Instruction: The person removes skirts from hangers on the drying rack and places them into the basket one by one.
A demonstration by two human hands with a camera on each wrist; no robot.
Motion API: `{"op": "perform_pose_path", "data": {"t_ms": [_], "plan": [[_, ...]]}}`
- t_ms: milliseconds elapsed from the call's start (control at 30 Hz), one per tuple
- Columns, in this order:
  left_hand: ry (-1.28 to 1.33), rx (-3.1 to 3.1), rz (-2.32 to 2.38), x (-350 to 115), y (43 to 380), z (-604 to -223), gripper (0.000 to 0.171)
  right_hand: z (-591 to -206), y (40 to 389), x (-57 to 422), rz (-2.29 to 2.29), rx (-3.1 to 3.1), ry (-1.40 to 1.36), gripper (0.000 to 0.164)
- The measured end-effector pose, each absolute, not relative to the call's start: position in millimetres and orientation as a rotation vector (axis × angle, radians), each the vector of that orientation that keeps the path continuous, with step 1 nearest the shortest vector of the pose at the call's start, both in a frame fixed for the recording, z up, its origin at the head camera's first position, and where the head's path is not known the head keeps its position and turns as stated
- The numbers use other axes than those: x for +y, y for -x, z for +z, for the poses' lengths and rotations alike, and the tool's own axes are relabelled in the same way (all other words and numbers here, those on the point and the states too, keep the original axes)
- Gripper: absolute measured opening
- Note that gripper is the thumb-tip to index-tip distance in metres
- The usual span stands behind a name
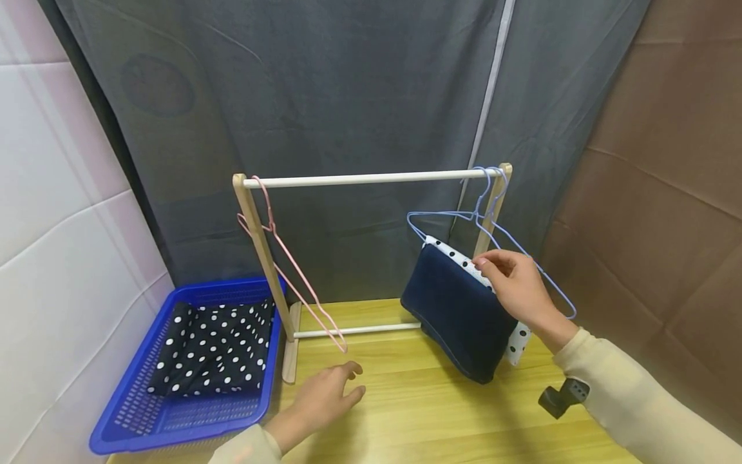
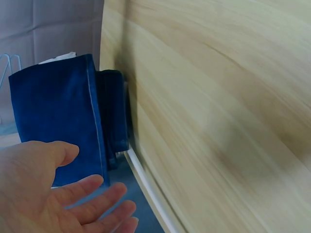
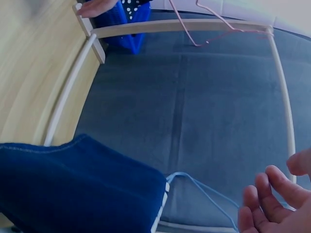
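Folded dark blue cloth (image 1: 458, 312) hangs from the right end of the rack, with white cloth with black dots (image 1: 518, 343) showing behind it and along its top. Two blue hangers (image 1: 445, 213) hook over the rail there. My right hand (image 1: 518, 283) is beside the dotted edge in the head view; the right wrist view shows its fingers (image 3: 265, 194) loosely bent, apart from the cloth and holding nothing. Low over the table, my left hand (image 1: 324, 396) holds nothing, its fingers spread loosely. The blue cloth (image 2: 56, 116) appears beyond it in the left wrist view.
A wooden rack with a white top rail (image 1: 371, 178) stands on the yellow wood-grain table (image 1: 400, 412). Pink hangers (image 1: 301, 283) hang at its left end. Further left, a blue basket (image 1: 110, 422) holds black cloth with white dots (image 1: 217, 351). Grey curtain (image 1: 348, 84) backs the rack.
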State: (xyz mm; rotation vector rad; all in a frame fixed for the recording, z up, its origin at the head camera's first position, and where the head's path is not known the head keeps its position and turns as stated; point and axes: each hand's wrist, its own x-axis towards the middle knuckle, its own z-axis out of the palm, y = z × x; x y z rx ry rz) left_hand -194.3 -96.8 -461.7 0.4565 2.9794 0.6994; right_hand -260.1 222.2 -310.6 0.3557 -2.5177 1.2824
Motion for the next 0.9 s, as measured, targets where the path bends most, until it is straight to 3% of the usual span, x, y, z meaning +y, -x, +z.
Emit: {"op": "perform_pose_path", "data": {"t_ms": [900], "plan": [[-0.546,2.952,0.74,-56,196,-454,0.034,-313,259,268,1.301,-2.481,-0.071,0.037]]}}
